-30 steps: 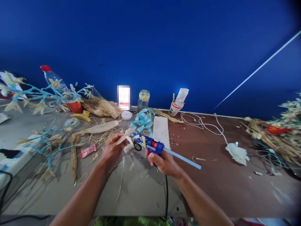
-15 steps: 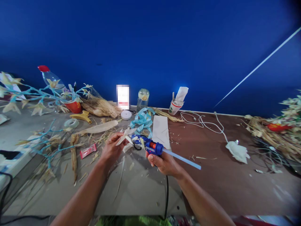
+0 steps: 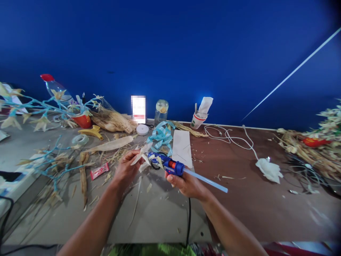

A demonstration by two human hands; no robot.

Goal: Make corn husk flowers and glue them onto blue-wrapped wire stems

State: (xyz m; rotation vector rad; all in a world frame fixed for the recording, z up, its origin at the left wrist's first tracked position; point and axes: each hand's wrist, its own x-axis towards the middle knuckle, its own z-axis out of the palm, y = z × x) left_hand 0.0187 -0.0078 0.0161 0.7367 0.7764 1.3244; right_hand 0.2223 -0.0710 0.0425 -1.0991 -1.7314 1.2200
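Observation:
My right hand (image 3: 188,184) is wrapped round a blue glue gun (image 3: 173,166), with a long translucent glue stick (image 3: 206,180) jutting from its back end towards the right. The gun's nozzle points left, right at a pale husk flower (image 3: 144,155). Between the fingers of my left hand (image 3: 128,167) that flower is pinched, its cream petals spread. Bits of husk cling to the gun's front, and the exact contact at the tip is too small to make out. Behind the gun lies a loose heap of light blue ribbon (image 3: 161,137).
Blue-wrapped branches (image 3: 57,167) with husk flowers spread across the left side, near a power strip (image 3: 20,181). A jar (image 3: 161,111), a paper cup (image 3: 198,120) and a white ribbon roll (image 3: 142,129) stand along the back. White cable (image 3: 234,140) and crumpled tissue (image 3: 269,170) lie right.
Almost nothing differs. The camera view has shifted very slightly; both hands keep their hold, with the glue gun's nozzle still at the flower.

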